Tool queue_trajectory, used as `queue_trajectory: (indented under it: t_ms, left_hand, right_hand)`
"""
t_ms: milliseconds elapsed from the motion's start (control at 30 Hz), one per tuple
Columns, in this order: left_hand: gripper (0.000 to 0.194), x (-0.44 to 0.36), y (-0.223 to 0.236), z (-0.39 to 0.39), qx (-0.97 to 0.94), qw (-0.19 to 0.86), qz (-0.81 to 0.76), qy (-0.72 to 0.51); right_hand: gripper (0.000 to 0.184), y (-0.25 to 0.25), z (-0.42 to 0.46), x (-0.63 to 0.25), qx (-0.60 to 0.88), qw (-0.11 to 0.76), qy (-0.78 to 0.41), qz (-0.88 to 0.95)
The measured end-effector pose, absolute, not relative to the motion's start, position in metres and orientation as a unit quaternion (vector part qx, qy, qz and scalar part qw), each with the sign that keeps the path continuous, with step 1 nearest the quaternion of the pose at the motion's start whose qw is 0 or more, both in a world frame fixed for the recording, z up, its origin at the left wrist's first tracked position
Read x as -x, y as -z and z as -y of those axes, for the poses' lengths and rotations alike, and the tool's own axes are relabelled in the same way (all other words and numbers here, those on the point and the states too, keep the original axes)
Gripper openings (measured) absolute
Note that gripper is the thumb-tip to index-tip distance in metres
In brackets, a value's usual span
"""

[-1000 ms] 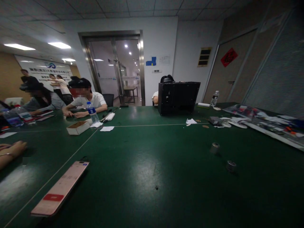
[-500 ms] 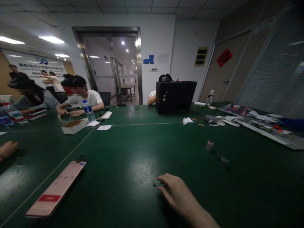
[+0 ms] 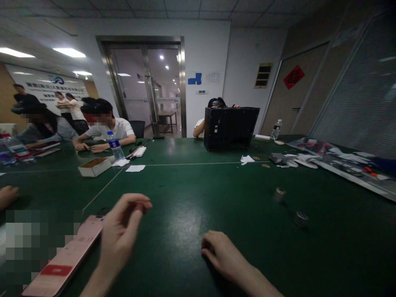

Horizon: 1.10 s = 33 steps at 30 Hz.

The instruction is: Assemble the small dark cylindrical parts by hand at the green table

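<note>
My left hand is raised above the table, beside a pink phone. Its fingers are loosely curved, the thumb a little apart from them, and nothing shows between. On the green table my right hand rests with its fingers curled down and the thumb drawn in. Whatever its fingertips hold is hidden; the tiny dark piece seen beside them before does not show now. Two small metal cylinders, a nearer one and a farther one, stand to the right of that hand.
A black case stands across the table, with a person behind it. An open white box and a water bottle are at the left, near other seated people. Another person's hand lies at the left edge. Clutter covers the far right.
My left hand has come into view from below, over the phone's side. My right hand's fingers have curled closed, and the tiny dark piece beside them is no longer visible.
</note>
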<state>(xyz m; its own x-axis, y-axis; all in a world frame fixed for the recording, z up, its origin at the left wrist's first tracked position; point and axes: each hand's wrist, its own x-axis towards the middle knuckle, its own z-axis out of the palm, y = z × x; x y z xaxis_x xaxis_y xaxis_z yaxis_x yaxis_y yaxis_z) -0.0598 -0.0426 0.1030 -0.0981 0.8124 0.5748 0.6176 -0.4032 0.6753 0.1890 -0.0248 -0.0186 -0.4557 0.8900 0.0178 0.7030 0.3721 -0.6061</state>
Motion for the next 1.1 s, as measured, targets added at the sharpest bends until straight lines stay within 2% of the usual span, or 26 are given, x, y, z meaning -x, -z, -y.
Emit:
queue_trajectory:
  t_ms: [167, 300, 400, 833, 1000, 1100]
  left_hand:
    - [0.019, 0.010, -0.049, 0.009, -0.777, 0.265, -0.477, -0.315]
    - [0.023, -0.013, -0.012, -0.003, -0.836, 0.257, -0.441, -0.199]
    - [0.024, -0.016, 0.005, -0.009, -0.835, 0.252, -0.455, -0.178]
    - [0.023, 0.001, 0.004, -0.003, -0.827, 0.261, -0.466, -0.177]
    - [0.024, 0.001, 0.002, -0.001, -0.829, 0.259, -0.469, -0.165]
    - [0.024, 0.001, 0.003, 0.000, -0.828, 0.252, -0.473, -0.165]
  right_hand:
    - [0.016, 0.017, 0.016, -0.192, 0.440, 0.229, -0.378, 0.782]
    - [0.017, 0.023, 0.009, -0.191, 0.412, 0.270, -0.476, 0.729]
    - [0.016, 0.026, 0.008, -0.190, 0.408, 0.285, -0.504, 0.706]
    - [0.020, 0.013, 0.030, -0.223, 0.488, 0.233, -0.309, 0.783]
    - [0.029, 0.023, 0.029, -0.293, 0.581, 0.221, -0.294, 0.726]
    - [0.034, 0.042, 0.024, -0.364, 0.664, 0.252, -0.254, 0.657]
